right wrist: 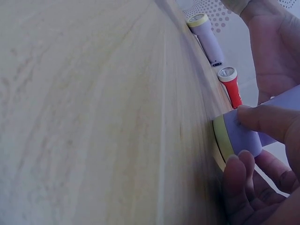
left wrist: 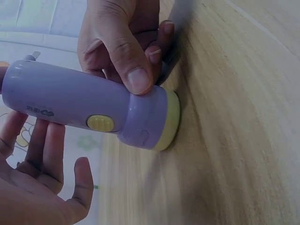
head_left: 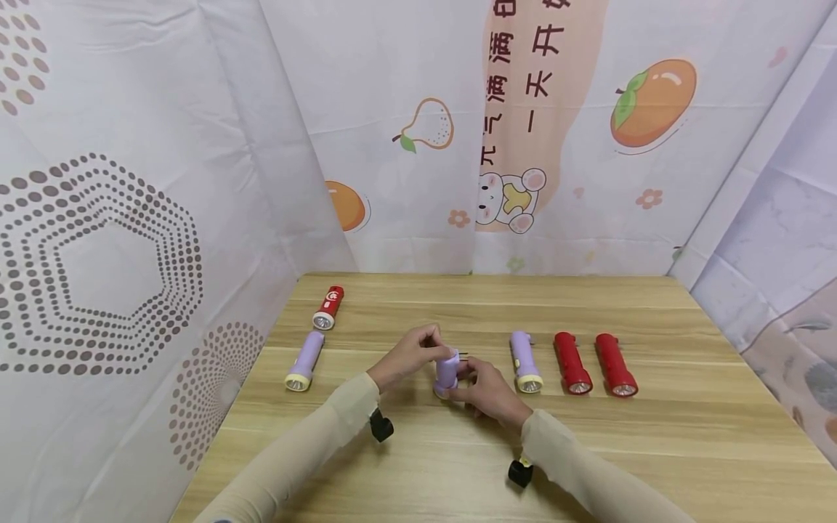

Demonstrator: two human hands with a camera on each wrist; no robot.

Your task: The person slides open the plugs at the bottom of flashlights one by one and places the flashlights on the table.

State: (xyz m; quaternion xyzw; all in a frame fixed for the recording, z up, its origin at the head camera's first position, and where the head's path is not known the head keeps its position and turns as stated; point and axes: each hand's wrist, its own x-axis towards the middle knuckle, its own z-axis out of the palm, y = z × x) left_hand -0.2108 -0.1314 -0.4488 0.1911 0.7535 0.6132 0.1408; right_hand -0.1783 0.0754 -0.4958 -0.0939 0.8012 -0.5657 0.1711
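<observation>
A purple flashlight with a pale yellow lens rim stands lens end down at the wooden tabletop, between both hands. My left hand holds its upper tail end; in the left wrist view several of its fingers lie along the barrel beside a yellow switch. Low on the flashlight, my right hand grips the head, with its thumb pressed near the rim. Thin metal prongs stick out from the side near the tail. In the right wrist view the flashlight's head shows between thumb and fingers.
To the right lie another purple flashlight and two red flashlights, one nearer and one farther right. On the left are a purple flashlight and a red one with a white rim. Printed curtains border the table.
</observation>
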